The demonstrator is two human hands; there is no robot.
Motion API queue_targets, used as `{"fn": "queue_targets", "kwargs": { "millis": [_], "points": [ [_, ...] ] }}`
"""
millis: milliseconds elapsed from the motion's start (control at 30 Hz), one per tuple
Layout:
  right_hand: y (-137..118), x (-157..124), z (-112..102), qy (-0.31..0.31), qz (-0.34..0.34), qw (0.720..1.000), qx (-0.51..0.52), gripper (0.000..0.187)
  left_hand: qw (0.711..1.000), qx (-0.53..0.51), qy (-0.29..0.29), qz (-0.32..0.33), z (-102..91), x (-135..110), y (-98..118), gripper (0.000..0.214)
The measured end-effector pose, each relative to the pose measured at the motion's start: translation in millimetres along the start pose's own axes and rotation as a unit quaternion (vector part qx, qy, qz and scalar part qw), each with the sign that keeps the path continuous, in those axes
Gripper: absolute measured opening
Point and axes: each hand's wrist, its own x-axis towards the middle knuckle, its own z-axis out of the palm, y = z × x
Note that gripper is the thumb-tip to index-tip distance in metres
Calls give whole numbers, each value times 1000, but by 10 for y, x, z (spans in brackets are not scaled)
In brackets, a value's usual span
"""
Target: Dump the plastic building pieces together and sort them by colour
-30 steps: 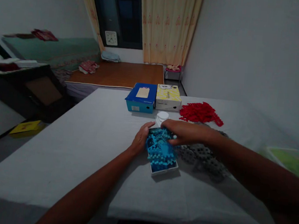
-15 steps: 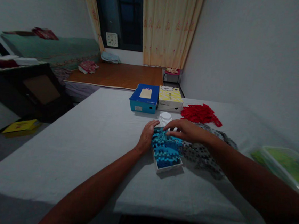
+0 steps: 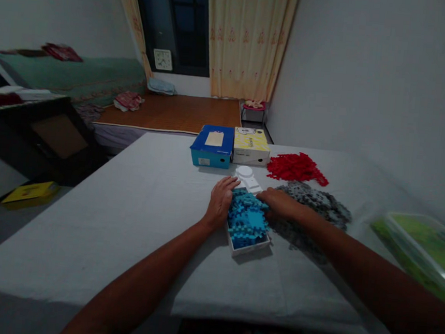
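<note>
A small white box (image 3: pixel 250 250) on the table is heaped with blue interlocking plastic pieces (image 3: pixel 247 216). My left hand (image 3: pixel 219 203) lies along the box's left side, fingers stretched toward its far corner. At the right side of the box is my right hand (image 3: pixel 277 202), with its fingers bent down beside the blue pieces. Its fingertips are hidden, so I cannot tell whether anything is in them. Just beyond the box lies a white plastic item with a round disc (image 3: pixel 244 172). A pile of grey and black pieces (image 3: pixel 317 198) spreads under and behind my right forearm.
A blue box (image 3: pixel 212 146) and a yellow-and-white box (image 3: pixel 251 146) stand at the table's far side. Red pieces (image 3: pixel 296 166) are heaped to their right. A clear tub (image 3: pixel 426 242) of green contents sits at the right edge. White cloth (image 3: pixel 124 221) covers the table.
My right hand has moved from above the blue pieces to the box's right side, lower down. My left hand stays by the left side. The blue pieces' top layer looks shifted.
</note>
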Motion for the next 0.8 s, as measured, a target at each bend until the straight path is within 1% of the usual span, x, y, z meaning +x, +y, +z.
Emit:
{"fn": "queue_targets", "kwargs": {
  "millis": [167, 267, 367, 467, 567, 667, 733, 800],
  "points": [
    [3, 3, 49, -10, -24, 999, 21, 38, 998, -37, 36, -31, -101, 55, -57, 65],
    [-13, 12, 59, -2, -18, 1000, 8, 42, 997, -51, 43, -47, -133, 60, -58, 66],
    [-23, -12, 16, 9, -13, 1000, 10, 51, 996, -64, 26, -52, -114, 44, -42, 65],
    [-33, -83, -93, 24, -19, 999, 35, 54, 995, -78, 3, -63, -69, 21, -27, 62],
    [-70, -162, -237, 45, -23, 998, 37, 54, 994, -83, -17, -74, -39, 6, -17, 57],
    [-123, -200, -358, 60, -29, 997, 42, 51, 995, -64, -41, -61, -35, 2, -13, 45],
    [-144, -197, -403, 67, -35, 996, 57, 49, 996, -52, -54, -46, -35, 5, -11, 41],
    [-141, -178, -411, 71, -36, 994, 75, 47, 996, -57, -53, -44, -30, 11, -10, 40]
  ]
}}
